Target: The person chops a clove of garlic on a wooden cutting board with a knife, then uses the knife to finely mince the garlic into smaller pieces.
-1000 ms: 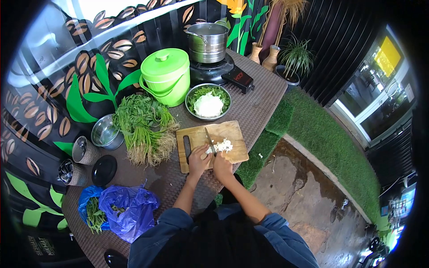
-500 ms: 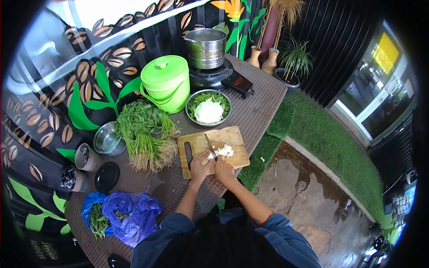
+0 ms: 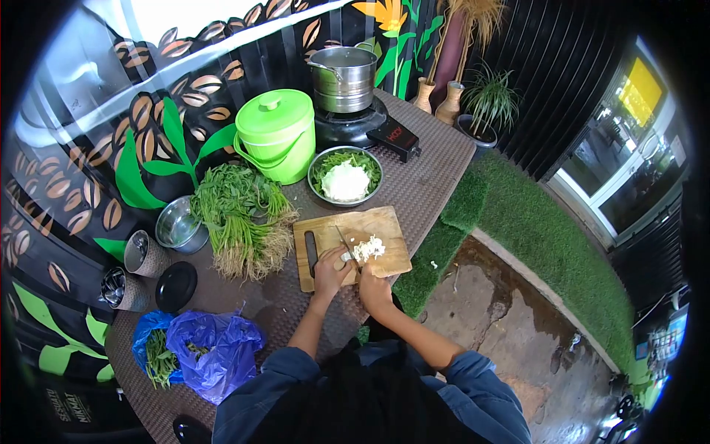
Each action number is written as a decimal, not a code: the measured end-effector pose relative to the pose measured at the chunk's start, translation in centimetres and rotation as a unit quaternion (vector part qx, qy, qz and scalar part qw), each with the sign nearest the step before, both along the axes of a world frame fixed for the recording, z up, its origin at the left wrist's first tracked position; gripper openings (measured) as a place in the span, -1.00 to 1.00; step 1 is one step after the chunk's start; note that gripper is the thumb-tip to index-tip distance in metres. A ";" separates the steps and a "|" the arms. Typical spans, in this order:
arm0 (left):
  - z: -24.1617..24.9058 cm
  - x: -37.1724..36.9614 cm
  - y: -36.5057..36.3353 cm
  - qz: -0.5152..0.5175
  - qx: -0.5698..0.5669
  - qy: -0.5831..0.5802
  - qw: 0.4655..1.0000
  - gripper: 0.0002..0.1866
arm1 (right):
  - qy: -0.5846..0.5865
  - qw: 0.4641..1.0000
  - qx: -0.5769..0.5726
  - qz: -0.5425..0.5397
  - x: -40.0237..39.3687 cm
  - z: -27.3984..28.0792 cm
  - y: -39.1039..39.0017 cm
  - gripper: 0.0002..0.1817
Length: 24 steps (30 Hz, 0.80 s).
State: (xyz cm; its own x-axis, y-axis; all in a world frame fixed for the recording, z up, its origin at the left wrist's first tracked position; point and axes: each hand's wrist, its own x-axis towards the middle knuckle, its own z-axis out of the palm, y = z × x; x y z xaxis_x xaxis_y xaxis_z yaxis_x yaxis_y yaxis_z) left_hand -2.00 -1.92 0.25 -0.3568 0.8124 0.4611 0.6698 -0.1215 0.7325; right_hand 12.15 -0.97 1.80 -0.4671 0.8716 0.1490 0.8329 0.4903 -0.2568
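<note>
Right hand (image 3: 376, 291) slightly farther right, fingers (image 3: 367, 274) closed round knife (image 3: 345, 240); left fingers (image 3: 339, 260) pinching white piece (image 3: 346, 256)

The right hand (image 3: 376, 290) grips a knife (image 3: 345, 241), its blade slanting across the wooden cutting board (image 3: 384, 222). The left hand (image 3: 330, 274) holds a pale piece (image 3: 345, 257) against the board, just beside the blade. Chopped white bits (image 3: 368, 249) lie in a loose heap on the blade's other side. Beyond the board on the table (image 3: 433, 174), a metal bowl (image 3: 311, 185) holds green leaves (image 3: 323, 169) and a white mound (image 3: 345, 182). Near it stand a lidded green bucket (image 3: 275, 137) and a steel pot (image 3: 342, 83) on a black stove (image 3: 345, 132). Rooted leafy greens (image 3: 240, 214) lie to the board's left, with plastic bags (image 3: 214, 355) nearer the person.
</note>
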 end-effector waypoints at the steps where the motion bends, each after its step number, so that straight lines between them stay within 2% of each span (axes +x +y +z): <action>1: -0.2 0.0 0.1 0.005 0.003 0.009 1.000 -0.67 | -0.002 1.000 0.000 0.001 0.1 -0.2 0.0 -0.81; 10: -0.3 0.1 0.0 0.003 0.028 -0.002 1.000 -0.65 | -0.004 0.999 -0.003 0.042 0.3 -0.4 0.6 -0.85; 16: -1.1 -0.3 0.2 -0.009 0.027 -0.013 1.000 -0.65 | -0.024 0.999 0.025 0.002 -0.4 -1.1 -0.1 -0.86; 18: -1.2 -0.3 0.0 -0.012 0.021 -0.015 1.000 -0.65 | -0.020 0.999 -0.020 0.022 -0.7 -0.9 0.4 -0.86; 22: 0.1 -0.2 -0.4 -0.039 0.018 -0.018 0.999 -0.68 | -0.030 0.999 -0.032 0.024 1.2 0.4 -0.1 -0.82; 24: 0.1 -0.3 -0.2 -0.055 0.029 -0.028 0.998 -0.69 | 0.009 0.987 -0.158 -0.004 2.2 0.9 0.2 -0.73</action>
